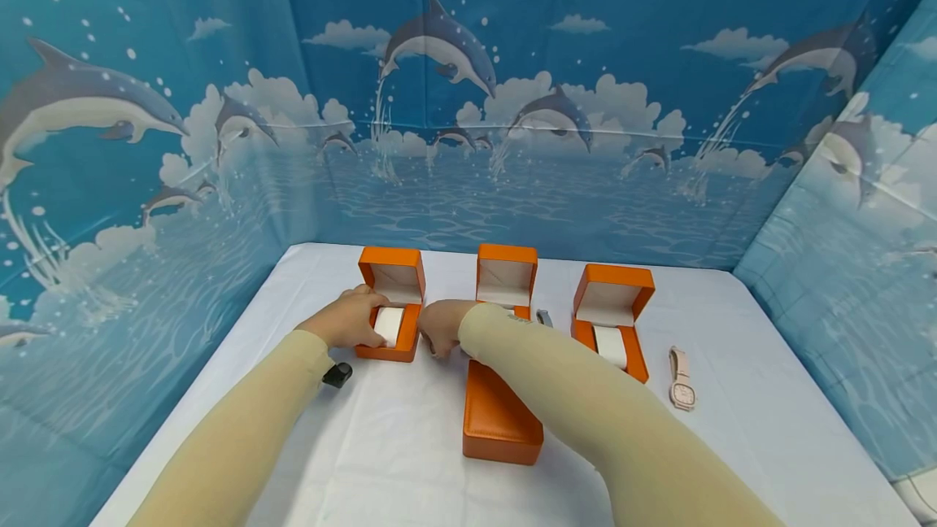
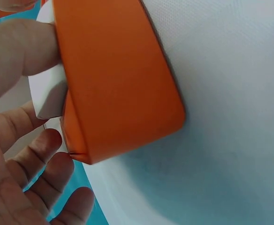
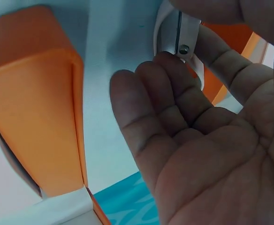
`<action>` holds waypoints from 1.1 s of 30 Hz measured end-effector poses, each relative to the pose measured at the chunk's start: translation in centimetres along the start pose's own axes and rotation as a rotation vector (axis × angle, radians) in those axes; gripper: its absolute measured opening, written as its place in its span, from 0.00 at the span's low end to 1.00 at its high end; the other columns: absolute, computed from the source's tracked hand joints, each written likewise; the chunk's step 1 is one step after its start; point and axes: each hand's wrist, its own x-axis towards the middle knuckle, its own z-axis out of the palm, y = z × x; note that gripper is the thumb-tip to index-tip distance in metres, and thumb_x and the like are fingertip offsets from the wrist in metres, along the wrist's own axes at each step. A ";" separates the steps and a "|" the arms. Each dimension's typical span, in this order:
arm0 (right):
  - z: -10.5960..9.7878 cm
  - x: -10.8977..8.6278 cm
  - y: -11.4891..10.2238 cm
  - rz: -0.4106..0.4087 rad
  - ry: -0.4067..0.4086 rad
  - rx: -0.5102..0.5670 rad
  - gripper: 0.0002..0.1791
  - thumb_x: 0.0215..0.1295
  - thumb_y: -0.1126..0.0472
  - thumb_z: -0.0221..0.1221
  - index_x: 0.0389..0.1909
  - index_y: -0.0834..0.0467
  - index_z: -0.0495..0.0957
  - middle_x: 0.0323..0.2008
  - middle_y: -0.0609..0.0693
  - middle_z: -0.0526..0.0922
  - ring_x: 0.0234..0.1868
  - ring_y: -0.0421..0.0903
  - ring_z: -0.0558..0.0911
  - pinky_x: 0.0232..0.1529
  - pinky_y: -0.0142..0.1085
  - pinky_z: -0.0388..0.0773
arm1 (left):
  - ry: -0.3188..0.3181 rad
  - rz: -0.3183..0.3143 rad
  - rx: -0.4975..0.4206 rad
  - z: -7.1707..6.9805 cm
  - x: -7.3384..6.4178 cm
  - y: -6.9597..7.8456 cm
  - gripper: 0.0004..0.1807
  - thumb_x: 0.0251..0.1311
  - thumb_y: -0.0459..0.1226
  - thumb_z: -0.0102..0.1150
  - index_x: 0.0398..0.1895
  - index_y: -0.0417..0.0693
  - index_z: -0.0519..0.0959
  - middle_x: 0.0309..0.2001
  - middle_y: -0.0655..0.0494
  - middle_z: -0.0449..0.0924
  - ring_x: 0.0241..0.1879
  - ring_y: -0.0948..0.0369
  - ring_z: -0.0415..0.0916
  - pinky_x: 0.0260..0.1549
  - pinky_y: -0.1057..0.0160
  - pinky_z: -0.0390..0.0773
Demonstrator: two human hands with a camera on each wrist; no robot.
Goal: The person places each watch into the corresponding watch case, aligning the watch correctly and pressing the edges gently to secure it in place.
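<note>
The left orange watch box (image 1: 386,354) stands with its lid raised, a white watch cushion (image 1: 389,325) in its base. My left hand (image 1: 347,319) pinches that cushion between thumb and index finger; in the left wrist view the thumb presses on the white cushion (image 2: 47,91) beside the orange box wall (image 2: 118,84), the other fingers spread loosely. Just right of this box, my right hand (image 1: 444,326) holds a wristwatch (image 3: 188,37) between thumb and index finger. Its pale strap, metal case side and crown show in the right wrist view; its dial is hidden.
Behind the right forearm stands a middle open box (image 1: 507,267), with a closed orange box (image 1: 501,425) nearer. Rightward are another open box (image 1: 613,291) with a cushion and a pink watch (image 1: 681,385). A grey watch (image 1: 544,318) is partly hidden by the right arm.
</note>
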 end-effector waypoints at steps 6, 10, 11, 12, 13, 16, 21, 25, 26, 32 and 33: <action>-0.3 -0.5 0.2 0.032 0.012 0.032 0.07 0.67 0.58 0.65 0.44 0.54 0.84 0.38 0.46 0.81 0.40 0.45 0.77 0.38 0.33 0.74 | 0.005 0.017 -0.004 -0.2 -0.2 0.3 0.38 0.54 0.47 0.80 0.68 0.52 0.78 0.66 0.47 0.73 0.62 0.48 0.68 0.62 0.46 0.79; -0.3 -0.5 0.5 0.034 0.021 0.069 0.07 0.67 0.58 0.64 0.43 0.53 0.85 0.38 0.45 0.81 0.40 0.44 0.77 0.37 0.33 0.75 | 0.009 0.024 -0.013 -0.4 -0.3 0.3 0.38 0.54 0.48 0.80 0.68 0.50 0.78 0.64 0.47 0.75 0.59 0.50 0.71 0.58 0.48 0.81; -0.4 -0.5 0.6 0.031 0.022 0.075 0.07 0.67 0.58 0.63 0.44 0.53 0.85 0.39 0.44 0.81 0.40 0.44 0.77 0.38 0.33 0.75 | 0.010 0.029 -0.018 -0.4 -0.3 0.3 0.38 0.54 0.48 0.80 0.68 0.50 0.77 0.63 0.47 0.76 0.57 0.50 0.72 0.57 0.49 0.82; -0.4 -0.6 0.8 0.029 0.023 0.092 0.08 0.68 0.59 0.63 0.44 0.53 0.85 0.39 0.44 0.81 0.40 0.44 0.77 0.38 0.33 0.75 | 0.012 0.034 -0.022 -0.5 -0.3 0.2 0.38 0.54 0.48 0.80 0.67 0.49 0.77 0.62 0.47 0.77 0.56 0.51 0.73 0.56 0.49 0.82; -0.4 -0.6 1.0 0.028 0.023 0.111 0.08 0.68 0.59 0.62 0.45 0.52 0.85 0.40 0.44 0.81 0.40 0.43 0.77 0.38 0.33 0.76 | 0.014 0.039 -0.025 -0.5 -0.2 0.2 0.38 0.54 0.48 0.80 0.67 0.49 0.77 0.61 0.48 0.77 0.55 0.51 0.74 0.56 0.50 0.82; -0.6 -0.6 1.5 0.024 0.034 0.167 0.10 0.69 0.60 0.61 0.48 0.54 0.85 0.41 0.44 0.81 0.40 0.43 0.77 0.38 0.34 0.77 | 0.021 0.051 -0.037 -0.4 -0.2 -0.1 0.39 0.54 0.49 0.81 0.67 0.48 0.76 0.60 0.48 0.78 0.52 0.53 0.75 0.55 0.51 0.82; -0.9 -0.7 2.4 0.001 0.081 0.256 0.15 0.66 0.61 0.65 0.54 0.56 0.84 0.44 0.45 0.82 0.42 0.43 0.77 0.40 0.34 0.78 | 0.022 0.046 -0.056 -0.3 -0.3 -0.4 0.41 0.54 0.51 0.81 0.69 0.49 0.74 0.61 0.48 0.78 0.53 0.53 0.75 0.56 0.50 0.82; -1.0 -1.5 3.0 -0.010 0.100 0.365 0.20 0.66 0.64 0.67 0.58 0.57 0.82 0.48 0.45 0.81 0.45 0.44 0.76 0.43 0.35 0.78 | 0.021 0.034 -0.077 -0.4 -0.6 -0.4 0.43 0.55 0.50 0.80 0.72 0.48 0.71 0.63 0.47 0.77 0.55 0.52 0.75 0.59 0.48 0.82; -1.0 -1.8 3.1 -0.011 0.104 0.387 0.20 0.66 0.64 0.67 0.59 0.57 0.82 0.49 0.45 0.81 0.46 0.45 0.76 0.44 0.35 0.77 | 0.021 0.032 -0.083 -0.4 -0.7 -0.4 0.44 0.56 0.50 0.80 0.72 0.47 0.71 0.64 0.46 0.77 0.55 0.52 0.75 0.59 0.48 0.82; -1.4 -3.2 3.7 -0.011 0.160 0.472 0.20 0.66 0.67 0.67 0.58 0.56 0.81 0.48 0.46 0.82 0.46 0.45 0.77 0.46 0.35 0.79 | 0.032 0.026 -0.129 -0.4 -1.2 -0.4 0.43 0.56 0.49 0.80 0.71 0.48 0.70 0.61 0.48 0.79 0.54 0.52 0.76 0.59 0.49 0.82; -1.5 -3.5 3.8 -0.016 0.170 0.483 0.20 0.66 0.68 0.67 0.58 0.56 0.81 0.47 0.47 0.82 0.46 0.45 0.77 0.46 0.35 0.80 | 0.034 0.023 -0.136 -0.5 -1.3 -0.4 0.43 0.56 0.49 0.80 0.71 0.49 0.70 0.61 0.48 0.79 0.54 0.52 0.76 0.59 0.49 0.82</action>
